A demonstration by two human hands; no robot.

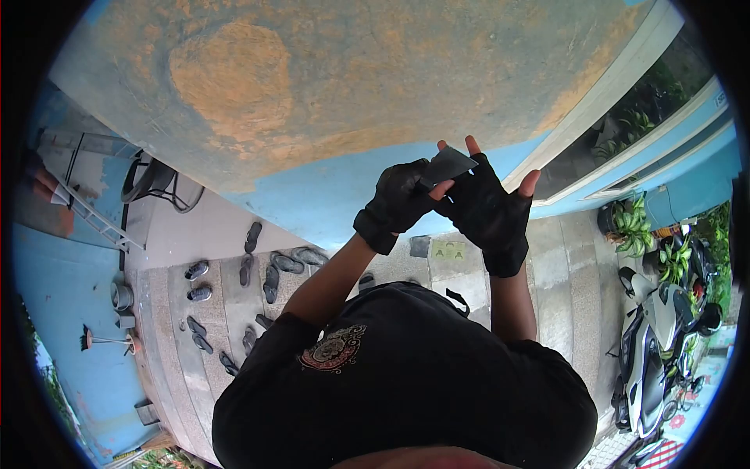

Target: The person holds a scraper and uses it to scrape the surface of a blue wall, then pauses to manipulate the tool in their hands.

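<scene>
My left hand, in a black fingerless glove, is closed around the handle end of a scraper with a dark, flat, flared blade. The handle itself is hidden by the glove. My right hand, gloved the same way, is open with its fingers spread and its thumb out to the right. The blade overlaps its fingers in this view. Just beyond both hands rises a wall, grey and rough with an orange-brown patch and a band of light blue paint lower down.
Several sandals and shoes lie on the tiled floor to the left. Farther left are a chair, a ladder with part of a person, and a broom. At right are a window, potted plants and motorbikes.
</scene>
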